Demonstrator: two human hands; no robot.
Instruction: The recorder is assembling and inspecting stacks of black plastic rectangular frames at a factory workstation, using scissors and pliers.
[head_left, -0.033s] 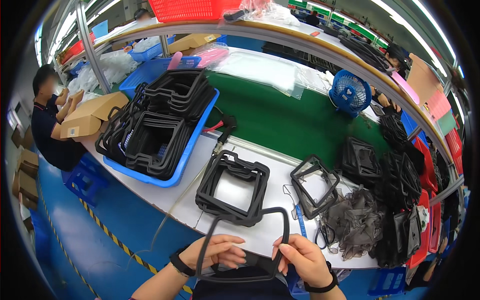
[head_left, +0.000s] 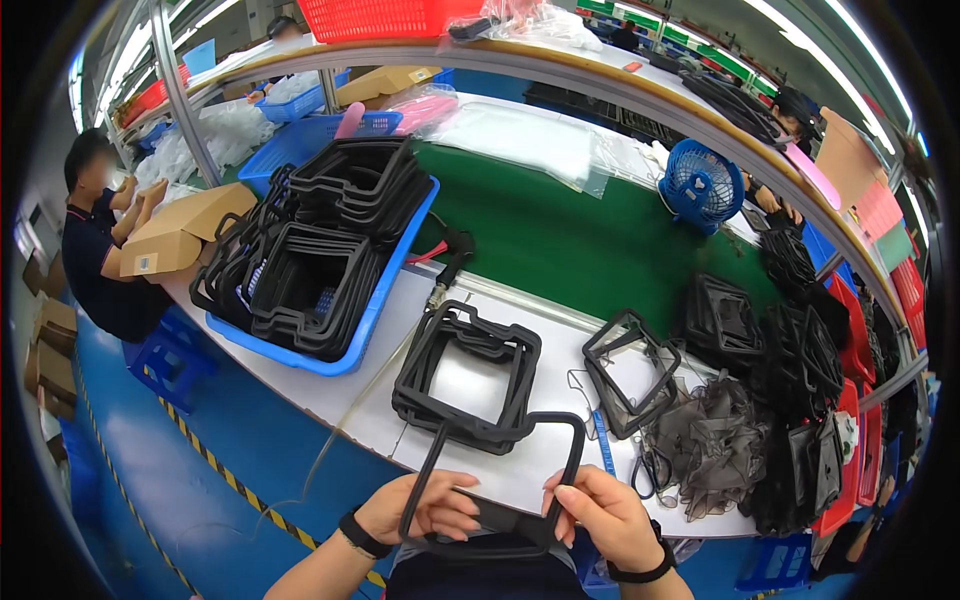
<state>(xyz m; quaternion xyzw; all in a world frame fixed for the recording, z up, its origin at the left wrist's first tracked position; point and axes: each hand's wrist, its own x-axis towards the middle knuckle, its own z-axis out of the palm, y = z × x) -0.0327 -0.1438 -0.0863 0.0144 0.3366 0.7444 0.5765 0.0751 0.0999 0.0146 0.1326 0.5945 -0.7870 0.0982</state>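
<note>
A thin black frame (head_left: 578, 462) with rounded corners is tilted up in front of me at the bench's near edge. My right hand (head_left: 597, 512) pinches its right bar between thumb and fingers. Behind the left bar is my left hand (head_left: 432, 507), its fingers loosely bent and apart, not wrapped round the bar. Just beyond lies a stack of similar black frames (head_left: 403, 395) on the white bench top. The held frame's upper edge overlaps that stack in view. Further right, another black frame (head_left: 590, 375) lies with dark mesh about it.
A blue basket (head_left: 362, 345) heaped with black frames stands at left, with a dark-handled tool (head_left: 460, 250) on a hose beside it. Scissors (head_left: 655, 470) and crumpled dark mesh (head_left: 715, 450) lie at right. Beyond are a blue fan (head_left: 700, 185) and a seated person (head_left: 105, 240).
The held frame has shifted slightly to the right. My left fingers have curled and moved a little; my right hand keeps its pinch.
</note>
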